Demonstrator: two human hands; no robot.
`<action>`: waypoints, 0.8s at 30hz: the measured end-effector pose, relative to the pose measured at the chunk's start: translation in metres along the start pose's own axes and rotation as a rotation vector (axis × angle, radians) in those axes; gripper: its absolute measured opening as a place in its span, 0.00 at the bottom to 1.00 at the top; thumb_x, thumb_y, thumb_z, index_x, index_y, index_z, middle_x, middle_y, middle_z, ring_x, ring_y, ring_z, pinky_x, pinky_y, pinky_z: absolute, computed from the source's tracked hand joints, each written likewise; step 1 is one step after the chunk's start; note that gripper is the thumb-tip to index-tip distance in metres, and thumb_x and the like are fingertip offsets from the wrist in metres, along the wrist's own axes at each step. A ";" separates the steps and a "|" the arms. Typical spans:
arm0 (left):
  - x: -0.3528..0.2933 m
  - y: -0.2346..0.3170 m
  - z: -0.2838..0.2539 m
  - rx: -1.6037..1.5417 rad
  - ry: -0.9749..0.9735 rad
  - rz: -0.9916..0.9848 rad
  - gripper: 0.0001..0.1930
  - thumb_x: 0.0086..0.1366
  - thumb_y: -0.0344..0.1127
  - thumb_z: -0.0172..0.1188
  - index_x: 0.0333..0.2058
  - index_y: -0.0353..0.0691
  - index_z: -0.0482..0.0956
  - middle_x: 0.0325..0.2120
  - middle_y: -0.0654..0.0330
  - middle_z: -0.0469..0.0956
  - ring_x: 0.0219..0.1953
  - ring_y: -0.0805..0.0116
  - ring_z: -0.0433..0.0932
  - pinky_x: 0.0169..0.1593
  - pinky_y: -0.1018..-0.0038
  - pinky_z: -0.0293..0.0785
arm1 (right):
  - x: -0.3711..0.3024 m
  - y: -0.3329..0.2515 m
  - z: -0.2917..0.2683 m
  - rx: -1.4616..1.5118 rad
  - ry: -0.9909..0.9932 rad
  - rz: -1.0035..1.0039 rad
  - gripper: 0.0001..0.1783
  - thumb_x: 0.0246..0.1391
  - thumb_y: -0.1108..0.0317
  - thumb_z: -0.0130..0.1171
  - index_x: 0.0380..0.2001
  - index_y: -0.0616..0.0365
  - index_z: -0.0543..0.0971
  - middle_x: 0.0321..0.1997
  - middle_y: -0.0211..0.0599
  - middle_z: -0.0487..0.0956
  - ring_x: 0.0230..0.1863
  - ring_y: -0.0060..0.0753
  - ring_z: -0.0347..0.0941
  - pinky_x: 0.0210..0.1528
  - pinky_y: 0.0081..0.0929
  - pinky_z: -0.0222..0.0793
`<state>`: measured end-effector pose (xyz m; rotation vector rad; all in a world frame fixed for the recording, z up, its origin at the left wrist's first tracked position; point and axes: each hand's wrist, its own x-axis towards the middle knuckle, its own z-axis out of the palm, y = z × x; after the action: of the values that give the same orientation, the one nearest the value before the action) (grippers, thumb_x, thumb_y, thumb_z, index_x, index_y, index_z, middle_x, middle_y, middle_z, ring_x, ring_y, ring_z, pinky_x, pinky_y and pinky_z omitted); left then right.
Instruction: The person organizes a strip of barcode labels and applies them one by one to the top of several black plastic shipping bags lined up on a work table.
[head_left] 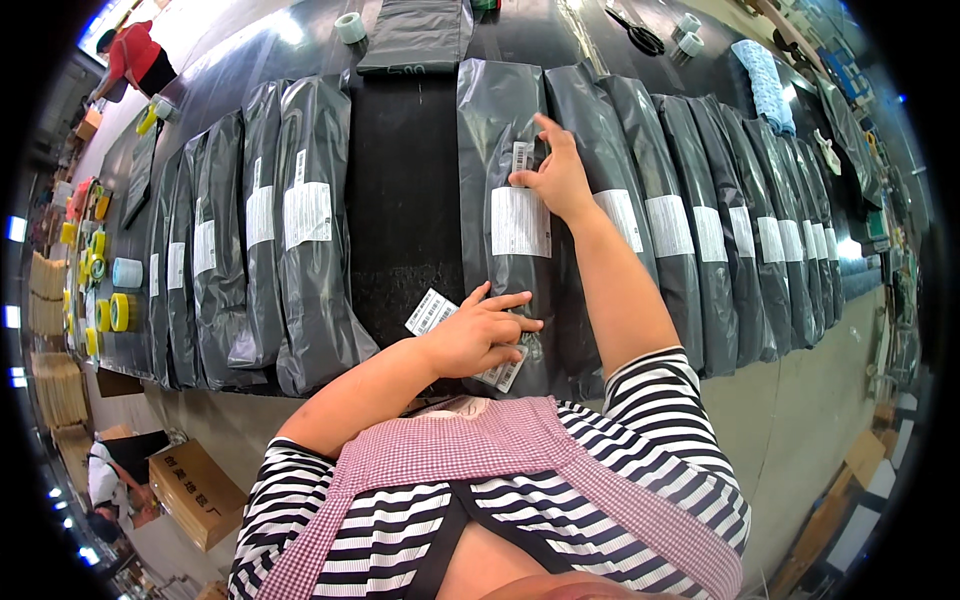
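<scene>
Stretching across the whole view, a long black table (405, 230) carries two rows of grey plastic mailer bags, each with a white label. The row of bags on the right (720, 240) overlaps like shingles from the table's middle out toward its right end; the row on the left (250, 240) does the same toward its left end, leaving a bare black strip of table between them.

At the inner end of the right row lies the grey mailer bag (505, 200) both hands work on, its near end at the table's front edge. The right hand (558, 175) rests flat on the bag's upper half, fingers spread apart and pressing a small barcode sticker (522, 156) just above the bag's large white label (520, 222). The left hand (485, 330) lies at the bag's lower end near the table's front edge, fingers loosely together, pinching a strip of barcode stickers (432, 311) that sticks out on both sides of the hand.

Scissors (640, 35) and tape rolls (352, 27) sit along the table's far edge, and yellow tape rolls (112, 312) by its left end.
</scene>
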<state>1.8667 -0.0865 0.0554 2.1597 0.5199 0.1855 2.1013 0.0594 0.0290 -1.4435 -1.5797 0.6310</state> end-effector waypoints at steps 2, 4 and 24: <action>0.001 0.000 -0.001 0.009 0.004 0.006 0.13 0.64 0.39 0.65 0.25 0.42 0.72 0.59 0.66 0.78 0.75 0.56 0.53 0.72 0.34 0.40 | 0.022 0.014 0.009 -0.176 0.154 -0.015 0.51 0.34 0.65 0.82 0.65 0.55 0.70 0.54 0.43 0.73 0.44 0.37 0.75 0.51 0.31 0.73; 0.001 0.001 -0.001 0.016 0.005 0.014 0.14 0.64 0.39 0.65 0.25 0.42 0.72 0.59 0.65 0.78 0.74 0.56 0.54 0.72 0.34 0.40 | 0.045 0.014 0.007 -0.159 0.186 0.144 0.53 0.36 0.60 0.82 0.66 0.57 0.67 0.60 0.48 0.72 0.58 0.47 0.72 0.61 0.38 0.69; 0.017 0.030 -0.037 -0.221 0.484 -0.253 0.11 0.59 0.34 0.71 0.32 0.35 0.79 0.26 0.62 0.79 0.29 0.76 0.75 0.35 0.75 0.72 | -0.173 -0.115 -0.050 0.526 -0.190 0.387 0.10 0.52 0.75 0.69 0.35 0.60 0.78 0.30 0.28 0.80 0.32 0.16 0.75 0.35 0.19 0.71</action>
<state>1.8791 -0.0684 0.1006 1.8100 0.9915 0.6036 2.0735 -0.1388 0.1035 -1.3101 -1.1453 1.3335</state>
